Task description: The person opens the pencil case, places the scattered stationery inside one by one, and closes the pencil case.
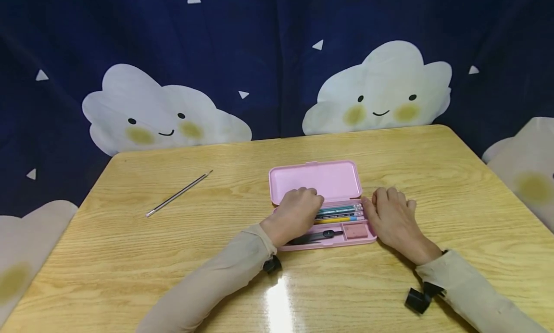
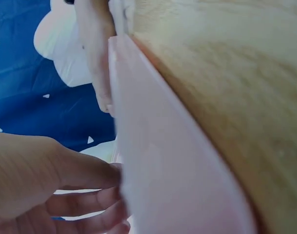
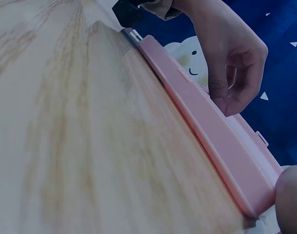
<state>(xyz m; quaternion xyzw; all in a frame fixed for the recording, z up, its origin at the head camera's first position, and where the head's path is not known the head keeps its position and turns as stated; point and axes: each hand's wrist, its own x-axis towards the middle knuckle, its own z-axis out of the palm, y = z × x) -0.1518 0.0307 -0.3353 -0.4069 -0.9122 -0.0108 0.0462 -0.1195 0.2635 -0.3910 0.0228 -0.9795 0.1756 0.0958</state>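
A pink pencil case (image 1: 326,245) lies on the table with its lid (image 1: 316,179) swung back. Pencils (image 1: 342,211), one of them yellow, fill its far compartment; a compass (image 1: 329,234) and a pink eraser (image 1: 356,231) lie in the near side. My left hand (image 1: 296,213) reaches over the case's left part, thumb and fingers bent together at the pencils. Its fingertips go behind the case wall, so what they hold is hidden. My right hand (image 1: 394,220) rests at the case's right end, its thumb against the corner in the right wrist view.
A dark pencil (image 1: 179,193) with a pale end lies alone on the left of the wooden table (image 1: 207,285). A navy curtain (image 1: 277,59) with white clouds hangs behind the table's far edge. Each wrist carries a small black camera mount (image 1: 417,301).
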